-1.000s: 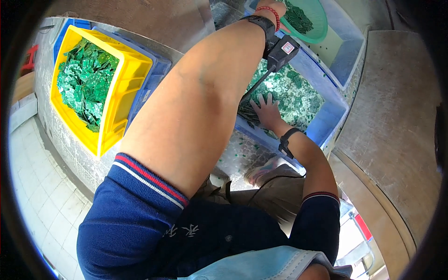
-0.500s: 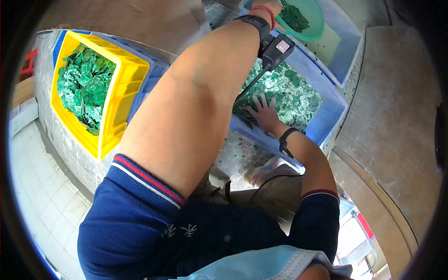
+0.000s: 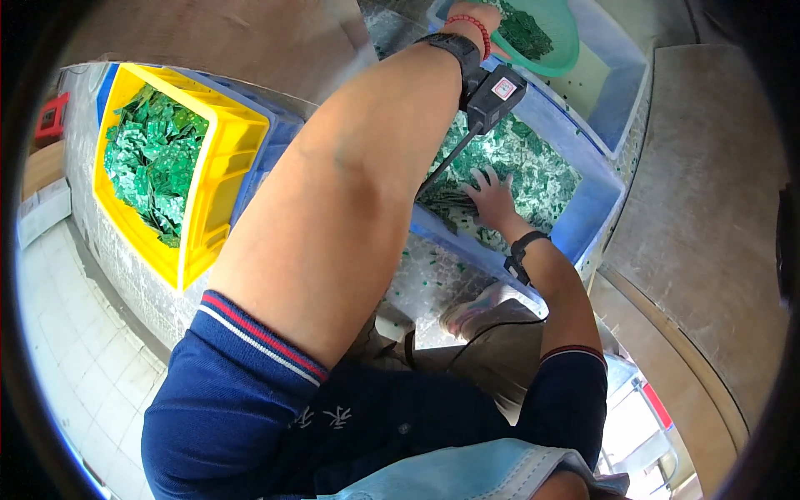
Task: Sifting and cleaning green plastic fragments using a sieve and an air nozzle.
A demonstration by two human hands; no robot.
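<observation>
Resting flat with its fingers spread wide and gripping nothing, the right hand [image 3: 492, 200] lies palm-down on a loose heap of small green circuit-board pieces [image 3: 533, 171], thin, flat, hard-edged chips that fill a pale blue plastic crate [image 3: 596, 225] with smooth, straight walls. A black band circles that wrist. The left hand [image 3: 479, 17] reaches far up to the top edge of the view, just beside a round, glossy teal basin [image 3: 562, 42] that also holds green chips and sits in a second blue crate [image 3: 621, 92]; most of this hand is cut off, so whether its fingers are closed or loose cannot be told. Its wrist carries a red bead bracelet [image 3: 473, 25] and a black strap with a small boxy device [image 3: 493, 92]. Well apart on the left, a bright yellow slotted crate [image 3: 225, 179] holds more of the same green pieces [image 3: 154, 167].
</observation>
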